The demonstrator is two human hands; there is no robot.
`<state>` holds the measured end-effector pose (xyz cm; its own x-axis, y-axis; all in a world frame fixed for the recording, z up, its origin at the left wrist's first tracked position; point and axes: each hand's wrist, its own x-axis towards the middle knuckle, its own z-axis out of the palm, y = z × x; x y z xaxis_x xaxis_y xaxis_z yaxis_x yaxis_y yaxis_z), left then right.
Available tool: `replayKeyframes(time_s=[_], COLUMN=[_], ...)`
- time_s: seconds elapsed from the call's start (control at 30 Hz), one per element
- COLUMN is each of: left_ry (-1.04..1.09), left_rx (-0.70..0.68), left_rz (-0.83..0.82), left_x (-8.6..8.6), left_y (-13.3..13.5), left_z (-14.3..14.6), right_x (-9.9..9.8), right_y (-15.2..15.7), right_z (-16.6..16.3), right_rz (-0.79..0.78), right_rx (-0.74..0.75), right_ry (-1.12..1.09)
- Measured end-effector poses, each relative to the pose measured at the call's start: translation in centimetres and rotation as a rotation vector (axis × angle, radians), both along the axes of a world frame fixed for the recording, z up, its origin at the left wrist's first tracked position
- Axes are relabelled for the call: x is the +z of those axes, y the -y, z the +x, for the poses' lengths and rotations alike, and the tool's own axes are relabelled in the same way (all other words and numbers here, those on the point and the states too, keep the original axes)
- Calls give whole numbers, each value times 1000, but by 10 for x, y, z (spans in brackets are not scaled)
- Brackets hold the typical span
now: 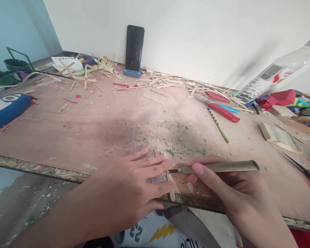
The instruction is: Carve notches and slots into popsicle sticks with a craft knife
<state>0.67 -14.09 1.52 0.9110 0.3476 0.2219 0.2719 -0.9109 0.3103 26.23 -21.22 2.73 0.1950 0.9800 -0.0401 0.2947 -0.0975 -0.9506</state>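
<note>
My left hand (142, 182) lies with fingers spread, its fingertips pressing a wooden craft stick (172, 194) against the tabletop near the front edge. Part of the stick is hidden under the fingers, and its rounded lower end reaches to the edge. Pinched like a pen in my right hand (229, 186) is a small carving chisel (219, 167) with an olive-tan handle. Its short dark blade points left and meets the stick, or comes very close to it. Green shavings (170, 150) are scattered just beyond both hands.
A red utility knife (223, 112) and a patterned pencil (219, 125) lie to the right, before a leaning plastic bottle (276, 74). Scissors (306, 172) rest at the right edge. A phone (134, 48) stands against the wall among loose sticks. A blue object (10, 110) is at left.
</note>
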Motion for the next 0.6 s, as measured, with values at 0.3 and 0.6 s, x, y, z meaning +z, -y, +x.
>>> replayKeyframes(time_s=[0.3, 0.6], left_ry=[0, 10], left_rx=[-1, -2], left_rz=[-1, -19], left_x=[2, 1], left_y=[-2, -1], left_z=[1, 2], right_x=[-1, 4], right_y=[-3, -6], right_z=[-2, -6], right_rz=[2, 12], right_rx=[-18, -17], right_ry=[30, 80])
